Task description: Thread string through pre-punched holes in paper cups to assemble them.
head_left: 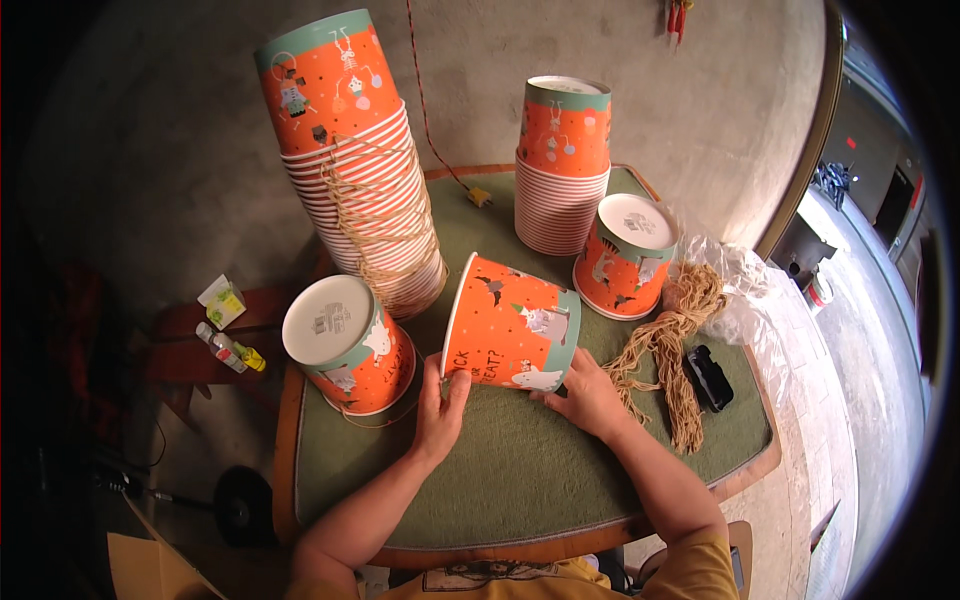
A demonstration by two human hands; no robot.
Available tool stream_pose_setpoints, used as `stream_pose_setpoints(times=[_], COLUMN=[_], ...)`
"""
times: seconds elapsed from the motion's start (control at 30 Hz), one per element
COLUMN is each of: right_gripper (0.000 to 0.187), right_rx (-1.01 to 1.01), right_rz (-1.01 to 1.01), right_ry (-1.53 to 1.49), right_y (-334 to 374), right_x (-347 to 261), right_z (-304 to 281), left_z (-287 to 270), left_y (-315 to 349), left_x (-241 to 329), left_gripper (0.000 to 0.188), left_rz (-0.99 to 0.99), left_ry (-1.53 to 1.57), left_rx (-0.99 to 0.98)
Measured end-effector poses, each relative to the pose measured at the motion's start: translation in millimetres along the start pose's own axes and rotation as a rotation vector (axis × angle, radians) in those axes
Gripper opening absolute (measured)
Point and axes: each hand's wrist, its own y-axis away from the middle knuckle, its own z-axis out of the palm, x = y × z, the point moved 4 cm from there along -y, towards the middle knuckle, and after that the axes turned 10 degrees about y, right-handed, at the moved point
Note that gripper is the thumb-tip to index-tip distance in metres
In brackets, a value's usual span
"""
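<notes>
An orange paper bucket (515, 325) with a green band and Halloween figures lies tilted on its side between my hands, its rim to the left and its base to the right. My left hand (440, 415) is closed on the rim, and my right hand (592, 400) grips the base end. Left of it, an upside-down bucket (388, 360) stands with a thin cord at its rim. Behind that rises a tall stack of nested buckets (375, 190) with tan cords draped down its side. The inside of the held bucket is hidden.
A shorter bucket stack (562, 190) and a single upturned bucket (625, 268) stand at the back right. A bundle of tan cords (675, 350) lies beside a black case (708, 378) and clear plastic wrap (755, 285). Green cloth (480, 500) covers the wood-edged table.
</notes>
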Motion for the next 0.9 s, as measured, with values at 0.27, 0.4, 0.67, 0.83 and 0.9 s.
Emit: stream_pose_setpoints(times=[0.27,0.4,0.67,0.83,0.9], right_gripper=[0.044,0.036,0.027,0.032,0.035], right_rx=[0.11,0.063,0.123,0.031,0.047], right_rz=[0.002,0.173,0.034,-0.006,-0.007], right_ry=[-0.037,-0.245,-0.069,-0.003,-0.01], right_y=[-4.3,-2.0,-2.3,0.8,-1.6], right_x=[-14.5,-9.3,-7.3,-4.9,-9.6], right_z=[-21.7,-21.6,-13.3,-5.2,-10.3], left_z=[-2.8,2.6,2.2,4.4,1.5], left_y=[-0.2,-1.1,0.4,2.2,1.1], left_x=[1.2,5.0,8.1,13.3,10.0], left_gripper=[0.026,0.024,0.021,0.018,0.018], left_rz=[-0.01,-0.029,0.044,0.056,0.041], left_ry=[0.0,0.036,0.063,0.019,0.073], left_rx=[-0.022,-0.055,0.016,0.038,0.048])
